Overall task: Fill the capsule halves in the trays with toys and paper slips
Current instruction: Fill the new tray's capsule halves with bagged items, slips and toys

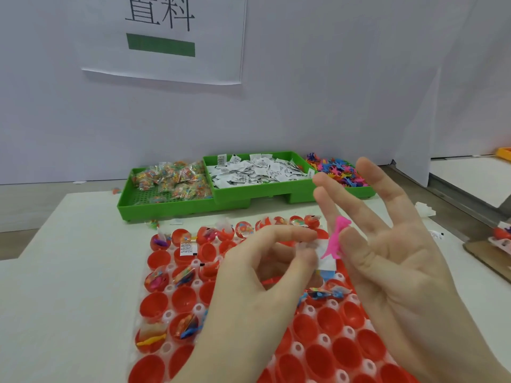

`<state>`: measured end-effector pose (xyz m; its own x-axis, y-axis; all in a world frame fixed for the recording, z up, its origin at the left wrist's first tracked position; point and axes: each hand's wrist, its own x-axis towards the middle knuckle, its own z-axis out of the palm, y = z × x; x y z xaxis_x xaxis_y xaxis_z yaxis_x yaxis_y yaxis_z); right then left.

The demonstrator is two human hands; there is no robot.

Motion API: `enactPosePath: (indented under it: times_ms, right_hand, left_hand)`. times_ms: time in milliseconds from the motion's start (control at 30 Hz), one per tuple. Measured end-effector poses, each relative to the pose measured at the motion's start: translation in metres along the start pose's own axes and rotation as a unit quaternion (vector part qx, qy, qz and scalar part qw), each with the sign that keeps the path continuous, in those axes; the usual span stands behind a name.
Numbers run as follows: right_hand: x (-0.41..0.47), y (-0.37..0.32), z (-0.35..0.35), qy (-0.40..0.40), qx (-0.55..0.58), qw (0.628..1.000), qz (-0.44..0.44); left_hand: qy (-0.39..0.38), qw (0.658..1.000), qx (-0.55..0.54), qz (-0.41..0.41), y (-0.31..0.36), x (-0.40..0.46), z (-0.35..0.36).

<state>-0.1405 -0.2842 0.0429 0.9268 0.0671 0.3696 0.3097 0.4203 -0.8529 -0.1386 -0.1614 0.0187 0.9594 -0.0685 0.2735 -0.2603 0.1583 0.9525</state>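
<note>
Red plastic capsule halves [184, 299] sit open-side-up in a clear blister tray [166, 316] w/ round dimples; smooth, rigid, thin shells. Right hand [392, 261], fingers spread, pinches a small pink rubbery dinosaur toy [336, 239] at mid-body: light, flexible. Left hand [249, 286] pinches a white paper slip [327, 261]: flimsy, likely best held by an edge. Green plastic bins [166, 208] behind hold supplies.

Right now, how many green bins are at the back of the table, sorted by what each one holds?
Bins of bagged toys: 1
Bins of paper slips: 1
Bins of loose plastic toys: 1
Total: 3 green bins
</note>
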Motion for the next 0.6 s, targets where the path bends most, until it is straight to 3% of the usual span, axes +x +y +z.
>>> enactPosePath:
  times_ms: [333,600]
  right_hand:
    - [-0.007,0.019,0.004,0.009,-0.161,0.981,-0.109]
    - [0.002,0.007,-0.009,0.05,-0.222,0.972,-0.06]
  left_hand:
    - [0.005,0.994,-0.108,0.006,0.009,-0.001,0.003]
    - [-0.012,0.997,-0.073,0.031,0.012,0.004,0.004]
